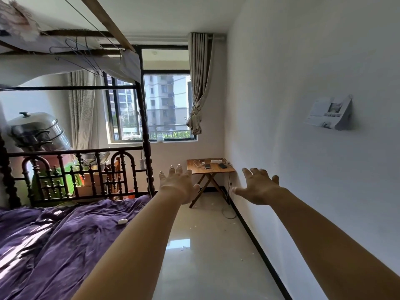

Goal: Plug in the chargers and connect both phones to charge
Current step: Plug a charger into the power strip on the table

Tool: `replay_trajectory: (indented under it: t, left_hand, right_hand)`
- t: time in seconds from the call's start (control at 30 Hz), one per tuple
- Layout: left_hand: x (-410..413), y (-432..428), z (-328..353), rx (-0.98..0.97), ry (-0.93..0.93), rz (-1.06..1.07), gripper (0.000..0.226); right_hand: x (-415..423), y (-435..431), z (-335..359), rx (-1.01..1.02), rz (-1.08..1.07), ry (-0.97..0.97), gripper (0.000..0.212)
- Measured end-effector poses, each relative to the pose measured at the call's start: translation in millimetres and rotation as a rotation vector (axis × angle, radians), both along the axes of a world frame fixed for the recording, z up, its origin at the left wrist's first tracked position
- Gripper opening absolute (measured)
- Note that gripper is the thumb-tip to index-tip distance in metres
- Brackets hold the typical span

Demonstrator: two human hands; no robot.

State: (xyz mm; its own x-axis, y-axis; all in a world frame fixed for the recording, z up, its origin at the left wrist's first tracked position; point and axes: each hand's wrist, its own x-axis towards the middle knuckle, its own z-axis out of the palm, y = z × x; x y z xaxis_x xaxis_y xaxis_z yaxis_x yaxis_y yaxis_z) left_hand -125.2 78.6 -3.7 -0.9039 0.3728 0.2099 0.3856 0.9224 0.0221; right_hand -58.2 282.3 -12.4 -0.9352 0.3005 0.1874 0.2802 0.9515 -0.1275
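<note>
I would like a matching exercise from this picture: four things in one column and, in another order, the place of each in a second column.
Things:
1. power strip
2. steamer pot
3. small white case
4. calendar

Places:
A. on the purple blanket
B. hanging on the right wall
C. on the folding table in the corner
D. behind the bed's footboard, by the left curtain

Pairs: 1-C, 2-D, 3-A, 4-B

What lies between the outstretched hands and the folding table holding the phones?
In the head view, only bare glossy floor separates the left hand and right hand, both empty, from the folding table in the far corner; a cable trails along the wall.
</note>
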Motion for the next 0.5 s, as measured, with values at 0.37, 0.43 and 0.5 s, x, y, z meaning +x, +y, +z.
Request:
replay_trajectory:
  t: [0.37,0.43,0.5]
  left_hand:
    - [-123.9,64.6,-5.1,-0.002,-0.072,0.018,0.064]
    - [-151.3,74.3,-7.9,-0.004,-0.081,0.016,0.064]
    - [-181.7,84.9,-11.8,-0.013,-0.079,0.009,0.064]
  right_hand:
    - [-133.9,57.3,-10.6,0.01,0.021,-0.054,0.08]
    - [-162.6,66.9,-15.0,0.0,0.022,-0.062,0.081]
    - [-194.7,77.0,-20.2,-0.011,0.023,-0.067,0.081]
